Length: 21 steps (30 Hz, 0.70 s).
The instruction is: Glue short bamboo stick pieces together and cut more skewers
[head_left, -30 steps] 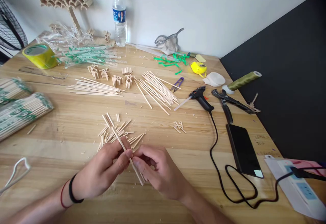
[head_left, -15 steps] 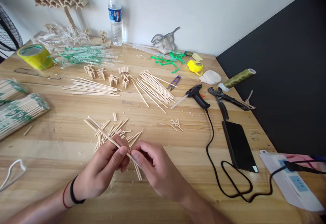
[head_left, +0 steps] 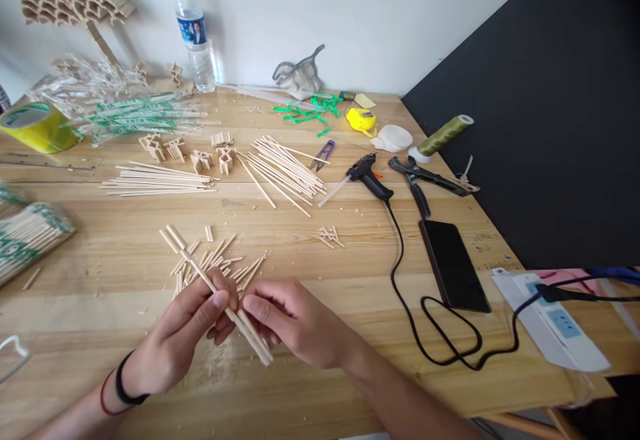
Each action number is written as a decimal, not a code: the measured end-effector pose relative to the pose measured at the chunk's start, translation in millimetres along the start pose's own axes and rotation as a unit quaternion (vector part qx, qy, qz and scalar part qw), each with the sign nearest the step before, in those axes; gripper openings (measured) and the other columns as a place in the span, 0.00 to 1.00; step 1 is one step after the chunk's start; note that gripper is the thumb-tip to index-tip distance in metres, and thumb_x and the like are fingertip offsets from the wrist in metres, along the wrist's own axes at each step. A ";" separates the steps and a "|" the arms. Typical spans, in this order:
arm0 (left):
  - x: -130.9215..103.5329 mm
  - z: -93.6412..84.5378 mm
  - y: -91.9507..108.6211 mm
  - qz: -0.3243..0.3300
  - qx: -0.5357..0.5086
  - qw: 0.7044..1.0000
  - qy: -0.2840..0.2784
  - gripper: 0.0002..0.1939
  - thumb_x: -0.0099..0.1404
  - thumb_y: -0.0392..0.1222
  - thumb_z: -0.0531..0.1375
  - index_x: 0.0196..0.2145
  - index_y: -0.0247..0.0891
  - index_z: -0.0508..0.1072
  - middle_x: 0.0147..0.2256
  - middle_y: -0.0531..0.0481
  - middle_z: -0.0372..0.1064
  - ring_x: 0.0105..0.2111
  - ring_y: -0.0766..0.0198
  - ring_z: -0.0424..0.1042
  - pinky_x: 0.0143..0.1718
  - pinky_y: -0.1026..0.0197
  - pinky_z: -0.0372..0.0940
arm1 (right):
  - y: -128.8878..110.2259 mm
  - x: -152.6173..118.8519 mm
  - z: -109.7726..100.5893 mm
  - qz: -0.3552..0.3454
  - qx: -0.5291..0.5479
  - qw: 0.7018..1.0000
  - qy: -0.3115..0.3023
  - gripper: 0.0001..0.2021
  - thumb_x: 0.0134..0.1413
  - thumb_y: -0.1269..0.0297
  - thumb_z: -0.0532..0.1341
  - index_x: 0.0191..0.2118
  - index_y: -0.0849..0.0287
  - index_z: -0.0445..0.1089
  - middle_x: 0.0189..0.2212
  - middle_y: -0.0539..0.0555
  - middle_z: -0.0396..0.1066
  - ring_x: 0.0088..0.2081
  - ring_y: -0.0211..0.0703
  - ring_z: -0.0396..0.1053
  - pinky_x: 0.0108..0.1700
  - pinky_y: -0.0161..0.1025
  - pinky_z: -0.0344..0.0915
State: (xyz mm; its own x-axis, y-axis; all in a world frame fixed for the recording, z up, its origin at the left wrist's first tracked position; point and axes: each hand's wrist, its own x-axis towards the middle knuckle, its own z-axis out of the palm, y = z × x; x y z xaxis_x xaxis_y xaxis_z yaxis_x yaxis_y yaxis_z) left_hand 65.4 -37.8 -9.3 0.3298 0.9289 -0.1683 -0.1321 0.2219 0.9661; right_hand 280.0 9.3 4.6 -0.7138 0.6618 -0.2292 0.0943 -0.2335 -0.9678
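Observation:
A few thin wooden sticks (head_left: 201,272) lie slantwise across my hands, their upper ends toward the far left and their lower ends toward me. My left hand (head_left: 187,330) is closed, pinching them at mid-length between thumb and fingers. Beside it, my right hand (head_left: 295,320) curls its thumb and fingers around the sticks' lower part; its fingertips are partly hidden. Just beyond the hands is a loose pile of short cut stick pieces (head_left: 216,253). Several more short pieces (head_left: 332,236) lie to the right.
Long sticks (head_left: 285,172) and small glued stick blocks (head_left: 202,160) lie farther back. At right are a glue gun (head_left: 370,177) with its cord, a cutter tool (head_left: 425,177), a phone-like black slab (head_left: 455,263) and a power strip (head_left: 563,323). Bagged sticks (head_left: 33,237) lie left.
The camera view has turned to the right. The lower ends of the held sticks now show more fully between my hands, and the sticks lie at a slightly steeper slant.

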 end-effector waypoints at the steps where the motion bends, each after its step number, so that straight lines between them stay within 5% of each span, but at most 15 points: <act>1: 0.3 -2.3 0.2 0.001 -0.005 1.000 0.004 0.15 0.81 0.49 0.52 0.39 0.39 0.69 0.32 0.52 0.62 0.28 0.66 0.61 0.30 0.64 0.62 | 0.8 0.1 -1.6 0.004 0.007 1.000 -0.016 0.22 0.71 0.45 0.58 0.31 0.58 0.66 0.24 0.46 0.62 0.24 0.34 0.59 0.27 0.32 0.57; 6: 3.9 -10.8 -0.7 0.042 0.003 0.998 0.056 0.16 0.81 0.50 0.52 0.39 0.41 0.71 0.31 0.53 0.62 0.27 0.67 0.62 0.28 0.65 0.62 | 0.2 -1.0 -0.6 -0.007 -0.026 0.999 -0.029 0.20 0.69 0.48 0.62 0.30 0.59 0.69 0.24 0.47 0.67 0.25 0.33 0.61 0.27 0.31 0.57; 10: 6.4 -9.1 4.0 0.045 0.104 0.993 0.013 0.18 0.76 0.58 0.58 0.43 0.40 0.73 0.29 0.53 0.67 0.27 0.66 0.65 0.28 0.65 0.63 | 0.1 -1.5 4.8 0.007 -0.027 0.999 0.020 0.18 0.70 0.51 0.61 0.33 0.60 0.73 0.23 0.48 0.68 0.24 0.33 0.62 0.27 0.31 0.58; 15: 5.9 -2.2 12.6 0.034 0.230 0.972 0.007 0.17 0.78 0.50 0.58 0.32 0.38 0.71 0.26 0.54 0.68 0.23 0.68 0.64 0.24 0.67 0.59 | 3.7 -0.4 8.3 0.013 -0.059 0.998 0.023 0.19 0.70 0.50 0.61 0.32 0.59 0.72 0.23 0.47 0.67 0.23 0.34 0.64 0.28 0.32 0.60; 21: 6.0 -7.2 11.4 0.060 0.259 0.964 0.017 0.18 0.79 0.48 0.55 0.32 0.38 0.73 0.26 0.53 0.69 0.24 0.68 0.66 0.26 0.67 0.62 | 4.9 -0.5 8.1 -0.006 -0.069 0.997 0.016 0.21 0.75 0.50 0.55 0.32 0.58 0.70 0.24 0.48 0.67 0.24 0.34 0.66 0.28 0.31 0.61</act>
State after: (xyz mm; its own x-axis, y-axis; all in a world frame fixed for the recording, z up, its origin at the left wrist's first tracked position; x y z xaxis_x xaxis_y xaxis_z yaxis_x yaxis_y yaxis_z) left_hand 59.2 -27.5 -0.7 0.3084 0.9501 -0.0477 0.3198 -0.0563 0.9458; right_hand 275.2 2.1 0.8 -0.6936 0.6862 -0.2192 0.1829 -0.1266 -0.9749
